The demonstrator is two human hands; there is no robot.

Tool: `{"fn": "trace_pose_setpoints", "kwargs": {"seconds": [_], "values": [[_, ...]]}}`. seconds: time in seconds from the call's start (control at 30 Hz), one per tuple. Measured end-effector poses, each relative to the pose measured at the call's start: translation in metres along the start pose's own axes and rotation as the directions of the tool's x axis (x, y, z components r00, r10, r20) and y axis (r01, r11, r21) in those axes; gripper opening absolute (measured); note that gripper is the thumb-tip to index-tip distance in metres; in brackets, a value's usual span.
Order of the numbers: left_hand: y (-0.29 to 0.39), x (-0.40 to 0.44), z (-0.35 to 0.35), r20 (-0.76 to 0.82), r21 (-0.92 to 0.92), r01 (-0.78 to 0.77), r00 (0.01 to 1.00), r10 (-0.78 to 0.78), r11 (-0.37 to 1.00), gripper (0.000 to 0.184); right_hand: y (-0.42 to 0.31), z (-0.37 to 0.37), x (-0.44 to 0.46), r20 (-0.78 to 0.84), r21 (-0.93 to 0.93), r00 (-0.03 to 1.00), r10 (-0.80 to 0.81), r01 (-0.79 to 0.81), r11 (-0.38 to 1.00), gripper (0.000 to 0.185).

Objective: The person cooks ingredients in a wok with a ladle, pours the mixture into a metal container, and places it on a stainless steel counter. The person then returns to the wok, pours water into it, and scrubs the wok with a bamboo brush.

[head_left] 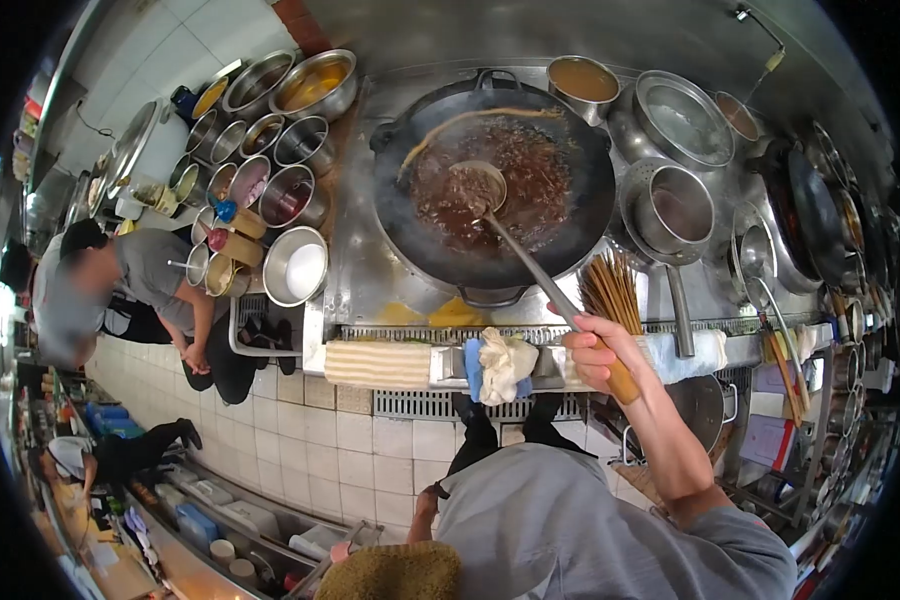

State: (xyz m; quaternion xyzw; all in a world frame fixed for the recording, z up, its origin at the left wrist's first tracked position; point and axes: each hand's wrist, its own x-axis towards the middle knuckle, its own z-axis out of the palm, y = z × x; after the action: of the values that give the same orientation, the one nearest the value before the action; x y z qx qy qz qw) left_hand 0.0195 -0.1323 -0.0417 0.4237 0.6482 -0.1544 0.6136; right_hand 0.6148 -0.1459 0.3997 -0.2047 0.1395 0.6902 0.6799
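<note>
My right hand is closed around the wooden end of a long-handled metal ladle. The ladle's round bowl sits in dark reddish-brown, steaming food, with some of it in the bowl. This food fills the middle of a large black wok on the steel range. A light brown curved strip lies along the wok's far inner wall. Low at my side, my left hand shows only in part near my hip; its fingers are hidden.
Metal bowls and tubs crowd the left counter. A bamboo brush, a handled pot and a basin stand right of the wok. Folded cloths line the front edge. A seated person is at left; another person is farther back.
</note>
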Motion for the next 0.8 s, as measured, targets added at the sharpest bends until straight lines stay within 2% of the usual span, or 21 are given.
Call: {"fn": "trace_pose_setpoints", "kwargs": {"seconds": [0.03, 0.1, 0.2, 0.3, 0.4, 0.5, 0.6, 0.63, 0.73, 0.8], "values": [[0.003, 0.0, -0.003, -0.049, 0.123, -0.138, 0.988, 0.145, 0.983, 0.033, 0.004, -0.001, -0.003, 0.037, 0.068, 0.999, 0.02, -0.022, 0.997, 0.036], [0.03, -0.013, -0.008, -0.085, 0.377, -0.373, 0.898, 0.433, 0.848, 0.033, 0.011, -0.001, -0.01, 0.083, 0.161, 0.996, 0.044, -0.056, 0.985, 0.037], [0.061, -0.031, -0.009, -0.022, 0.109, -0.391, 0.918, 0.396, 0.914, 0.033, 0.02, 0.003, -0.024, 0.101, 0.205, 0.994, 0.039, -0.06, 0.977, 0.038], [0.101, -0.059, -0.006, -0.032, 0.075, -0.279, 0.959, 0.282, 0.957, 0.035, 0.022, 0.006, -0.039, 0.096, 0.199, 0.995, 0.01, -0.029, 0.979, 0.04], [0.101, -0.049, -0.011, -0.005, 0.38, -0.423, 0.889, 0.459, 0.823, 0.033, 0.022, 0.012, -0.059, 0.121, 0.272, 0.992, -0.046, 0.011, 0.962, 0.042], [0.143, -0.093, -0.008, -0.016, 0.269, -0.315, 0.944, 0.331, 0.91, 0.032, 0.023, 0.009, -0.082, 0.159, 0.342, 0.972, -0.174, 0.111, 0.933, 0.051], [0.162, -0.1, -0.011, 0.045, 0.405, -0.245, 0.968, 0.248, 0.881, 0.03, 0.02, 0.01, -0.108, 0.207, 0.397, 0.942, -0.265, 0.167, 0.903, 0.052], [0.134, -0.066, -0.019, 0.061, 0.362, -0.26, 0.965, 0.256, 0.895, 0.03, 0.018, 0.008, -0.118, 0.202, 0.409, 0.934, -0.294, 0.192, 0.892, 0.053], [0.112, -0.033, -0.027, 0.119, 0.477, -0.518, 0.839, 0.532, 0.71, 0.029, 0.015, 0.011, -0.144, 0.125, 0.45, 0.905, -0.406, 0.313, 0.836, 0.053], [0.139, -0.049, -0.017, 0.056, 0.439, -0.381, 0.916, 0.398, 0.814, 0.029, 0.008, 0.003, -0.158, 0.097, 0.412, 0.876, -0.472, 0.396, 0.821, 0.051]]}}
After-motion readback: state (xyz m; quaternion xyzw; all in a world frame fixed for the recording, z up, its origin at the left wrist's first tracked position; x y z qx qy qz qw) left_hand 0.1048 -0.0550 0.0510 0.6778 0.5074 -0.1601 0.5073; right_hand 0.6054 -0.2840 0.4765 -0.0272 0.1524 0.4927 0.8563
